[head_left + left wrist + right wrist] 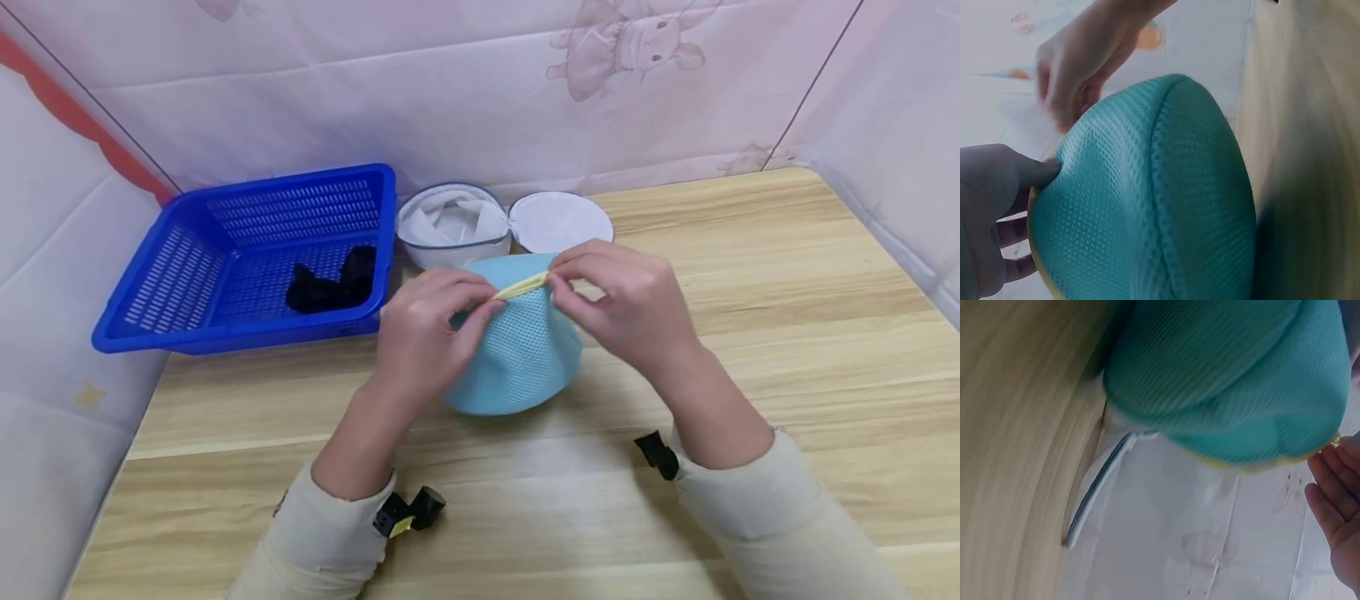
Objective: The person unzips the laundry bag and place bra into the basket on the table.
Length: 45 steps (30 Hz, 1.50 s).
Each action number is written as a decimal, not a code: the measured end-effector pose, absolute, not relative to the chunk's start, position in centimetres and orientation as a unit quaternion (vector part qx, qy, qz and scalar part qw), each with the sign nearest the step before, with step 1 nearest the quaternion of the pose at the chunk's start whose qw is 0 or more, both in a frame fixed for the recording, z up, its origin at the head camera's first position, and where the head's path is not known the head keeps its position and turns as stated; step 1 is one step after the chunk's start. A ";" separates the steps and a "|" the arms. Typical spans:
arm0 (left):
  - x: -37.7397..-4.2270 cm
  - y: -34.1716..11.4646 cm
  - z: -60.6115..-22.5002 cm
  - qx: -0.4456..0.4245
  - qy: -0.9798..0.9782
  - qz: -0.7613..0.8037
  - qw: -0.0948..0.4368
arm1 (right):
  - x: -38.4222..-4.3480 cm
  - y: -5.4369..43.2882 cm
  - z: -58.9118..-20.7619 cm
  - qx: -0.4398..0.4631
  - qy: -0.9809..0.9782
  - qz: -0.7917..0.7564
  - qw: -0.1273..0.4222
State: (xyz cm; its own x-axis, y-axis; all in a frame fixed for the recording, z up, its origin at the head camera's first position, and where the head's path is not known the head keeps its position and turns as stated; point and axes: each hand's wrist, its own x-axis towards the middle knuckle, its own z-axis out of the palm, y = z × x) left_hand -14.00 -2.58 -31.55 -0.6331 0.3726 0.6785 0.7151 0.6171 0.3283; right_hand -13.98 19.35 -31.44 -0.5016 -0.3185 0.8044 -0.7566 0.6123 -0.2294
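A light blue mesh bag (517, 358) with a yellow edge stands on the table between both hands. My left hand (431, 329) pinches the yellow edge (521, 286) at its left end. My right hand (630, 304) pinches the other end of that edge with thumb and fingers. In the left wrist view, the thumb of the left hand (988, 206) lies on the mesh beside the yellow trim. From the right wrist view, the right hand (1341, 500) is at the trim, and the bag's rounded body (1210, 369) fills the top. The bag's inside is mostly hidden.
A blue plastic basket (240, 332) stands at the back left with black cloth-like items (330, 283) inside. Behind the blue bag is a round white bag (457, 250), its round lid (562, 221) folded out to the right. A printed wall covering (465, 108) borders the wooden table (787, 333).
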 end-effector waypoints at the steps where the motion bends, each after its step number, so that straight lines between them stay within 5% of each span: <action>1: -14.1 -2.8 -31.5 -0.316 -0.852 -0.302 0.289 | -14.2 19.7 -31.4 0.320 -0.818 0.296 0.375; 27: -15.0 -3.9 -31.8 -0.334 -0.844 -0.294 0.301 | -14.8 21.3 -31.3 0.261 -0.834 0.333 0.354; 30: -14.5 -3.0 -32.1 -0.370 -0.859 -0.261 0.240 | -14.8 21.9 -31.1 0.206 -0.873 0.338 0.284; 38: -13.7 -2.4 -32.5 -0.336 -0.925 -0.162 -0.077 | -15.0 22.6 -30.9 0.130 -0.941 0.310 0.023; 45: -14.0 -3.0 -32.5 -0.278 -0.941 -0.110 -0.161 | -14.9 22.8 -30.9 0.159 -0.941 0.295 -0.043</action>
State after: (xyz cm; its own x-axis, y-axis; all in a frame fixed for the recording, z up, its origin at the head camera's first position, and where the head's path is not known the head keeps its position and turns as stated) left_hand -14.01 -3.05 -32.51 -0.7935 0.5583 -0.2423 0.4869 0.8212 0.2975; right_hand -14.93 22.75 -30.88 -0.9458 -0.3244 0.0128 -0.2738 0.7759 -0.5684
